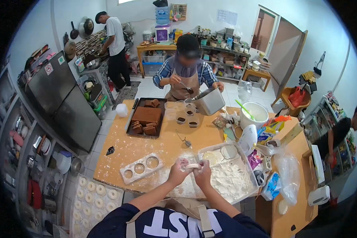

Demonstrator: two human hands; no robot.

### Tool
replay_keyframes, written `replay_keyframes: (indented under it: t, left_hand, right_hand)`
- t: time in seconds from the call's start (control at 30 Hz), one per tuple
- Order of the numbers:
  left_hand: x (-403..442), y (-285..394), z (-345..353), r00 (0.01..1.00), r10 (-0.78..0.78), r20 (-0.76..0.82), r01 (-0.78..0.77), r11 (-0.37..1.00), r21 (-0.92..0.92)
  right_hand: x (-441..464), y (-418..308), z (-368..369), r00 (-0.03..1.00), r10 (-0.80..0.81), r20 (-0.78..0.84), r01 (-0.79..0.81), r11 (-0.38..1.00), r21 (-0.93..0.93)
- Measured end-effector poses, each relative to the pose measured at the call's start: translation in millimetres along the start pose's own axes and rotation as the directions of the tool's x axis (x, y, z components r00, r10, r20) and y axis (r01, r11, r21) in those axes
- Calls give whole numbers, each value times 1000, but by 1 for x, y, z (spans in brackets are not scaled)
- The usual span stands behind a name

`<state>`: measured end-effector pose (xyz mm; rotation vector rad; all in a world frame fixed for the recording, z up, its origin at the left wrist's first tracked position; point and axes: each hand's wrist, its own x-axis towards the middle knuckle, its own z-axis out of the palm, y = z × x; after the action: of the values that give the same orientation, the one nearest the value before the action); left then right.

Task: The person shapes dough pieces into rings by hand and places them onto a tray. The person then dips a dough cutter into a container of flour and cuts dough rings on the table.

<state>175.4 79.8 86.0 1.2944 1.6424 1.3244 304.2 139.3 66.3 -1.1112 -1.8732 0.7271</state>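
My left hand [179, 172] and my right hand [202, 175] pinch a pale piece of ring-shaped dough [192, 166] between them, above the floured tabletop. Its underside and centre are hidden from me. Right of my hands stands a white tray [255, 174] with loose flour [232, 179] and flat round dough pieces [229, 151] at its far end. To the left lies a floury white board [131, 176] with three round openings. At the lower left, a large tray holds rows of dough rings [89, 197].
Opposite, a co-worker [187, 71] spoons dark filling from a metal container [211, 102] over small plastic cups [193, 121]. A black tray [158, 129] bears brown cake [146, 117]. A white bowl [254, 116], hand mixer [248, 139] and bags [288, 174] crowd the right.
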Motion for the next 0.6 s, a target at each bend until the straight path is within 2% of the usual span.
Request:
replay_keyframes:
  t: [0.1,0.2,0.3,0.4,0.5,0.6]
  left_hand:
    - [1,-6,15,1000,7,-1,-7,963,-268]
    - [-3,-6,19,995,-8,99,58,862,-503]
    - [-4,-15,23,1000,-7,14,12,928,-372]
    - [-3,-20,28,997,-73,-9,62,898,-436]
    - [-5,-20,32,999,-10,-44,-6,937,-348]
    - [-4,-18,35,996,-5,-86,-26,932,-361]
  right_hand:
    - [14,8,-12,970,-137,203,126,990,67]
    - [23,18,-14,984,-42,171,31,997,69]
    - [31,14,-22,964,-145,221,170,980,-101]
    - [28,-1,-25,951,-177,252,194,980,-43]
    - [32,7,-24,970,-199,137,206,978,-38]
    - [34,8,-24,976,-207,72,212,975,-62]
